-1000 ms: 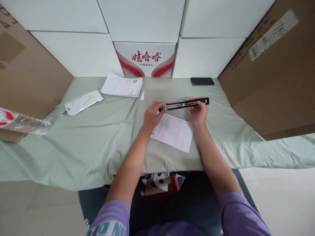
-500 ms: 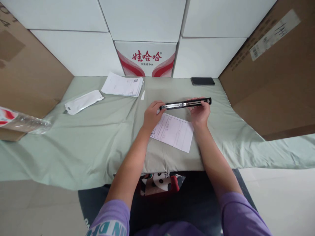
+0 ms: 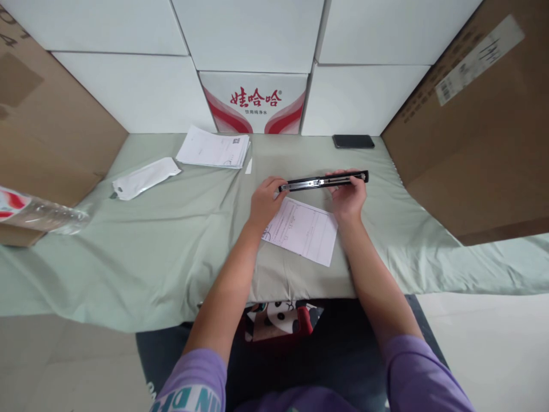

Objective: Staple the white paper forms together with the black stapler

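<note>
A long black bar (image 3: 323, 181) sits in the middle of the frame, held just above the desk (image 3: 171, 229). The left hand (image 3: 263, 203) pinches its left end with closed fingers. The right hand (image 3: 349, 197) grips its right end the same way. A printed sheet of paper (image 3: 302, 229) lies right under the bar. A stack of papers (image 3: 213, 149) and a white bag (image 3: 143, 177) lie in the upper left. A black phone (image 3: 353, 141) lies in the upper right.

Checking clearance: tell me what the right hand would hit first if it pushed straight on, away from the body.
The right hand, gripping the black bar, points toward the phone lying at the back; it would probably meet that first, then the white boxes.
</note>
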{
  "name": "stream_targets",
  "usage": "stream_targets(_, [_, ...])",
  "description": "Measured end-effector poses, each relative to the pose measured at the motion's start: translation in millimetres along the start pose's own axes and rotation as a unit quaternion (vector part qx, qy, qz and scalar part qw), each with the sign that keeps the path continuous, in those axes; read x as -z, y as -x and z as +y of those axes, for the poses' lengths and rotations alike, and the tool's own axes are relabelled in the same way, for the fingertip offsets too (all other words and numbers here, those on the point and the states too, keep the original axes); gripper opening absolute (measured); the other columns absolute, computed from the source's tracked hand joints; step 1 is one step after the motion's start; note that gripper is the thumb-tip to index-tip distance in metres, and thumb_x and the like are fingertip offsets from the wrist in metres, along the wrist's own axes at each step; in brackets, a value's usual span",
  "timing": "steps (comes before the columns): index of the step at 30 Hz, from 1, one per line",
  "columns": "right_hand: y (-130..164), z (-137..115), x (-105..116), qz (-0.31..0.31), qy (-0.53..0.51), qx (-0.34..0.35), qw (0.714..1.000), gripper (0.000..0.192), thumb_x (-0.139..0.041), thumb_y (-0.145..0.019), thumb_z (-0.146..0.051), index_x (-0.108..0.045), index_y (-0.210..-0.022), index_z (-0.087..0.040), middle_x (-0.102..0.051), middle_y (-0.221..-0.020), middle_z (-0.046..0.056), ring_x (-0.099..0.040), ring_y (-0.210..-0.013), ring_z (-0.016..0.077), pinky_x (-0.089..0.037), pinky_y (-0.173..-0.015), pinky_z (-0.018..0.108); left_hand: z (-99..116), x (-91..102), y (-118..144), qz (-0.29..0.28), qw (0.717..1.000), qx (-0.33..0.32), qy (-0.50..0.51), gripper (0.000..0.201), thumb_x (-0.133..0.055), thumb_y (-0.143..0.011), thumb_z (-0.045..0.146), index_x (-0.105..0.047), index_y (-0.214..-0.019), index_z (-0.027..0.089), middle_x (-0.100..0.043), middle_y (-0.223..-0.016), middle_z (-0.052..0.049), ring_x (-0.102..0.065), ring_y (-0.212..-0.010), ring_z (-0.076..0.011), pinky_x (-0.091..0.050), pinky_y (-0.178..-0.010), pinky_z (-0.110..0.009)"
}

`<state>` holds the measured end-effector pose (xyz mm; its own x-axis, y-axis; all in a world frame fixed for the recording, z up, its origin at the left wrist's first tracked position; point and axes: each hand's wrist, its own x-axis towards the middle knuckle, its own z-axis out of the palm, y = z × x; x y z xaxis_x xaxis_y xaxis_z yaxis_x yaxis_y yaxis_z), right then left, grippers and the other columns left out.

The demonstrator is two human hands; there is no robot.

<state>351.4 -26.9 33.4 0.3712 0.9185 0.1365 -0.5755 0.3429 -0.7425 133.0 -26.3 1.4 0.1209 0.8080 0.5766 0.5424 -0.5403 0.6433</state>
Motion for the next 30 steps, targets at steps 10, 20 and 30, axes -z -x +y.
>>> stream_targets(10, [-0.8, 3.5, 4.7, -0.042, 0.086, 0.028, 0.995, 0.025, -0.069, -0.076, -0.037, -0.054, -0.095, -0.027, -0.067, -0.09, -0.002, -0.07, -0.091, 0.0201, -0.058, -0.081, 0.037, 7.1, 2.7, 1.4, -0.026, 1.0, -0.004, 0.008, 0.017, -0.061, -0.096, 0.025, -0.069, -0.111, 0.023, -0.071, -0.117, -0.006, -0.068, -0.108, -0.02, -0.052, -0.096, -0.033])
stream_targets(20, [9.6, 4.8, 0.7, -0.235, 0.383, 0.191, 0.872, 0.027, -0.06, -0.094, -0.051, -0.054, -0.105, -0.027, -0.057, -0.101, 0.005, -0.058, -0.1, 0.0233, -0.048, -0.095, 0.044, 12.8, -4.2, 2.4, -0.01, 0.996, -0.058, 0.07, 0.016, -0.063, -0.097, 0.031, -0.068, -0.107, 0.02, -0.071, -0.107, -0.007, -0.067, -0.101, -0.0185, -0.053, -0.093, -0.033])
stream_targets(30, [15.8, 7.2, -4.9, -0.397, 0.535, 0.227, 0.71, 0.033, -0.053, -0.098, -0.051, -0.056, -0.119, -0.025, -0.057, -0.108, 0.01, -0.052, -0.105, 0.028, -0.044, -0.096, 0.049, 18.1, -11.4, 5.5, -0.028, 0.991, -0.05, 0.123, 0.014, -0.066, -0.09, 0.019, -0.068, -0.104, 0.02, -0.071, -0.103, -0.006, -0.067, -0.096, -0.017, -0.054, -0.085, -0.031])
